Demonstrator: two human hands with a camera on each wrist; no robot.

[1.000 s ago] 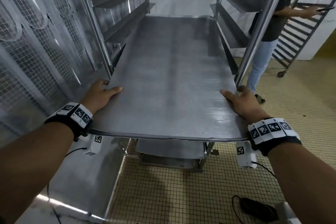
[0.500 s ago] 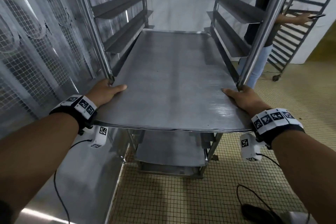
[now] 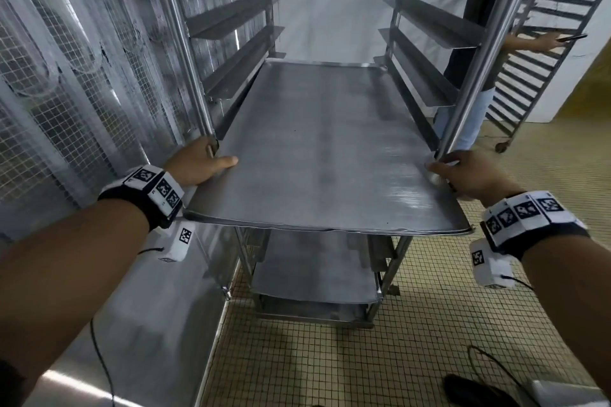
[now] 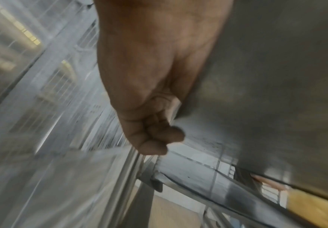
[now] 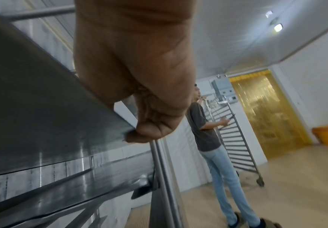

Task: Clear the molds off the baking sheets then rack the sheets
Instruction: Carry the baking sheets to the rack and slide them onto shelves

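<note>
A bare grey baking sheet [image 3: 324,149] lies partway inside the steel rack [image 3: 185,43], resting on its side runners, its near edge sticking out toward me. My left hand [image 3: 201,160] grips the sheet's left edge, thumb flat on top and fingers curled underneath; the left wrist view shows those curled fingers [image 4: 157,135] under the sheet [image 4: 276,77]. On the opposite edge my right hand [image 3: 463,172] holds the sheet the same way, close to the rack's right post. In the right wrist view its fingers [image 5: 151,129] wrap the sheet's rim [image 5: 42,115]. No molds show.
Another sheet [image 3: 314,271] sits on a lower rack level. Wire-mesh panels [image 3: 66,92] line the left side. A person [image 3: 476,53] stands beyond the right post beside a second rack [image 3: 542,53]. The floor is small yellow tiles [image 3: 396,357]; a dark cable [image 3: 489,360] lies at lower right.
The sheet has slid further into the rack along the runners, and both hands moved forward with it until they sit beside the front posts.
</note>
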